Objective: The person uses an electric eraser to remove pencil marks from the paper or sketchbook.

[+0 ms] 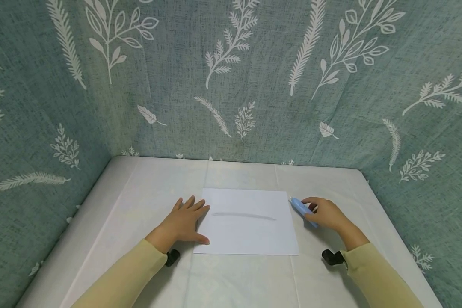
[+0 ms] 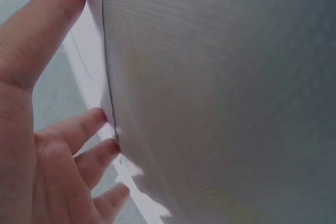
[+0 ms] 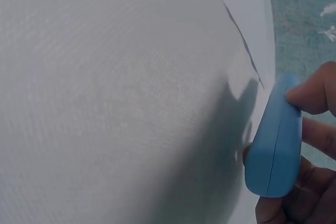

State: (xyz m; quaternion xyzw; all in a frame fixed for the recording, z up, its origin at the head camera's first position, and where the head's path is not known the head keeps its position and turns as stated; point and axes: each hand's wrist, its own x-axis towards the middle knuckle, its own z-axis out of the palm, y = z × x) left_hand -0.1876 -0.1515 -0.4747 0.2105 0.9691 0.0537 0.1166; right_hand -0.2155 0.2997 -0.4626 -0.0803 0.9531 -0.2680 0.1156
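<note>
The blue tool [image 1: 303,211] is in my right hand [image 1: 327,214], just beside the right edge of a white sheet of paper [image 1: 250,239] that lies flat on the white-covered table [image 1: 235,282]. I grip the tool between my thumb and bent fingers, which cover part of its lower body. In the head view its thin, pale tip points up and to the left, near the paper's edge, too small for me to tell whether it touches. My right wrist view shows mainly the rounded butt end, so the tip is hidden there, and some of my fingers are cut off by the frame.

My left hand [image 1: 185,222] is spread wide over the paper's left edge, holding nothing, and it hides part of that edge. In its wrist view my thumb runs out at the top and only three other fingertips show along the rim; a blue patch in the upper corner is cut off and blurred.

A faint grey streak [image 1: 246,215] crosses the sheet; I can't tell whether it is a drawn mark or a shadow. Black pieces [image 1: 173,258] [image 1: 332,257] stick out by my wrists, partly covered by yellowish sleeves [image 1: 381,273]. Behind the table hangs green leaf-patterned cloth [image 1: 169,85], cut off above.
</note>
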